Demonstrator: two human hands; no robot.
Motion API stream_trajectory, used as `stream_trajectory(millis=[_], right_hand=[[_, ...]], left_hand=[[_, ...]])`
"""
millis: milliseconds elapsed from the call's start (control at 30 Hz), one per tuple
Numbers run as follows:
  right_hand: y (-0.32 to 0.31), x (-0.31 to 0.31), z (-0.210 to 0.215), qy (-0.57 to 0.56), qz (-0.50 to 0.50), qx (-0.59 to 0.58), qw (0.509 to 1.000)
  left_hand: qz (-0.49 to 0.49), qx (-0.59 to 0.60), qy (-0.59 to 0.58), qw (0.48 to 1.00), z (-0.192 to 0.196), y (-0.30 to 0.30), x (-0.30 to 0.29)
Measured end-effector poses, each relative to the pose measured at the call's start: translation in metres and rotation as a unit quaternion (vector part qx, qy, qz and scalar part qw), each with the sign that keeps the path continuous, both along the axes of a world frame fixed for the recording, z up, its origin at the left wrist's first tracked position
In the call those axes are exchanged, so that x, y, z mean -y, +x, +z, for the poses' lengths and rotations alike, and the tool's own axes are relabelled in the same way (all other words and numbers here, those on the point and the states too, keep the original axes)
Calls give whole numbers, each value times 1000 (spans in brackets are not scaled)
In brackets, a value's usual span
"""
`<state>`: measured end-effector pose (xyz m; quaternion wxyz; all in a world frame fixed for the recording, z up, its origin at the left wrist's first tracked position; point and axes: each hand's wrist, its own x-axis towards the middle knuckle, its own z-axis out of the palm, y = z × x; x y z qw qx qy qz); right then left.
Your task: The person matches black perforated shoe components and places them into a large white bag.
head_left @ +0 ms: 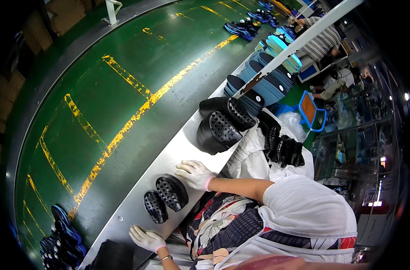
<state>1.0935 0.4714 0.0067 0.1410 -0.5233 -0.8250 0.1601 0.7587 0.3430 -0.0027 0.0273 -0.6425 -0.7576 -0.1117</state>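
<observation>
Two black rounded pieces, shaped like shoe toes and dotted with holes, lie side by side on the metal bench: a larger one (172,192) and a smaller one (155,207). My right hand (196,174), in a white glove, rests with fingers stretched just beyond the larger piece; I cannot tell whether it touches. Below the smaller piece, my gloved left hand (146,238) lies at the bench with fingers spread and nothing in them. Past my right hand stand stacks of similar black perforated pieces (219,131).
Dark insoles (270,81) are stacked farther along the bench, by a white slanting post (299,44). A ribbed black stack (111,255) stands near my left hand. Blue-black shoes (65,225) sit at lower left. A white sack (247,159) and a blue-framed chair (311,112) are on the right.
</observation>
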Motion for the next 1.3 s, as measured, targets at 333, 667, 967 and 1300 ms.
stream_trajectory(millis=[333,667,967,1300], right_hand=[[3,-3,-1,4,-6,41,999],[-14,4,-38,101,-9,78,992],[0,-1,-38,169,59,107,978],[10,-20,-29,97,129,202,966]], left_hand=[[16,39,-4,999,-1,9,-4],[50,96,22,994,-14,-16,-3],[101,160,43,981,-31,25,49],[397,402,-112,817,0,89,322]])
